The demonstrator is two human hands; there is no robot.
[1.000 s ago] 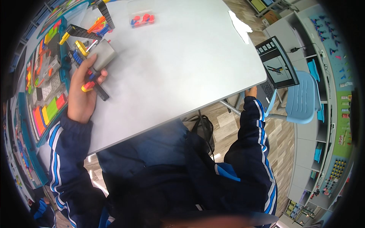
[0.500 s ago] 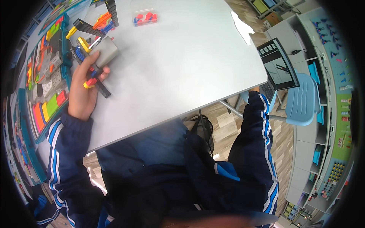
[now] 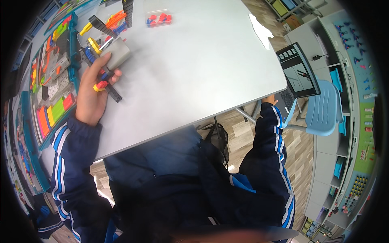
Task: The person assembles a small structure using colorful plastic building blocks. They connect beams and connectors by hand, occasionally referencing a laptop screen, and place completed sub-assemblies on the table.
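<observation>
My left hand [image 3: 91, 93] is closed around a building-block model [image 3: 103, 67] at the left of the table. The model has a grey box [image 3: 118, 53] as its body, with black beams, blue connectors and yellow pieces. My thumb presses on the box, and a red and yellow piece [image 3: 100, 86] sticks out below. At the table's right edge, my right hand [image 3: 269, 99] is beside the open laptop [image 3: 299, 75], close to its keyboard. Most of that hand's fingers are hidden, so I cannot tell whether it touches the laptop.
A teal-edged parts tray [image 3: 73, 52] with coloured bricks lies along the left. A clear box [image 3: 159, 22] of red and blue pieces sits at the back. White paper [image 3: 260, 31] lies at the far right of the table [image 3: 194, 73]. A blue chair [image 3: 323, 109] stands behind the laptop.
My right hand has drawn back slightly toward me, so more of it shows by the laptop. The left hand keeps its hold on the model. The view has shifted slightly.
</observation>
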